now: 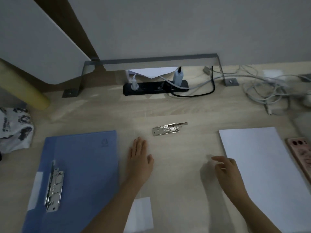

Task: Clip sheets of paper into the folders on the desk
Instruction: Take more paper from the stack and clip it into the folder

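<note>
A blue folder (84,165) lies open on the left of the desk, with a metal clip mechanism (54,187) fixed near its left side. A stack of white paper (262,165) lies on the right. A loose metal clip (168,128) rests on the bare wood between them, further back. My left hand (140,162) lies flat on the desk just right of the folder, fingers together, holding nothing. My right hand (227,170) hovers with loosely curled fingers at the left edge of the paper stack, holding nothing.
A black power strip (156,87) with plugs and cables sits at the back under a grey metal bracket (151,62). Tangled cables (269,88) lie back right. A patterned phone case (301,153) lies right of the paper. Patterned cloth (15,128) lies far left. A small white sheet (140,214) lies near me.
</note>
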Demonstrator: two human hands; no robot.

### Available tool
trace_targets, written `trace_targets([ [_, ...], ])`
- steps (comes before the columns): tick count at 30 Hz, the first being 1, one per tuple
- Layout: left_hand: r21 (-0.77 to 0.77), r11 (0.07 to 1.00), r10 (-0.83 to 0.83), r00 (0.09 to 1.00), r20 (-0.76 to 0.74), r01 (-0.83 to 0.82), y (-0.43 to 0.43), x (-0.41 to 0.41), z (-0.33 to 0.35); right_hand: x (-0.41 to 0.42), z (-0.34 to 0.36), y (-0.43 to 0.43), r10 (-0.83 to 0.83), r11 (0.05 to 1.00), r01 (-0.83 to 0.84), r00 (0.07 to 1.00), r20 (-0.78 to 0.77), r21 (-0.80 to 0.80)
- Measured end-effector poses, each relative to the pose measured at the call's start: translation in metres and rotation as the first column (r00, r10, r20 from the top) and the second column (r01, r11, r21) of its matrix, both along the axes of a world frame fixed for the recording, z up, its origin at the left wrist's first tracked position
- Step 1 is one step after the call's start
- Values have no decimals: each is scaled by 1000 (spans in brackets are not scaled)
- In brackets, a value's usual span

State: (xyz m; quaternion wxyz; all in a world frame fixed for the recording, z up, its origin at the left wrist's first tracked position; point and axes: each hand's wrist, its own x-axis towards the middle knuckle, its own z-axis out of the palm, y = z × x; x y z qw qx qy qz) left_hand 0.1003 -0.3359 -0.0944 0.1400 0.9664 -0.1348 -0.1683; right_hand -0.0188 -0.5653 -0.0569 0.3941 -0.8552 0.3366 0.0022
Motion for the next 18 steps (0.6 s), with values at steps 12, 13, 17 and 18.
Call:
trace_targets([
  [12, -481, 847, 15, 914, -405, -227, -118, -71, 54, -55, 18, -67, -87, 996, 86, 996, -35, -31],
  [13, -495, 809, 31, 864, -503, -317, -134, -79, 56, -55, 18, -75, -85, 996, 84, 996, -36, -18],
  [17, -407, 706, 64, 624, -779, -580, -187, -107, 61, -57, 12, -95, -18, 999, 20, 998, -53, 41],
  [18, -383, 677, 82, 582, -809, -628, -196, -111, 61, -58, 10, -98, 15, 999, -12, 998, -61, 44],
])
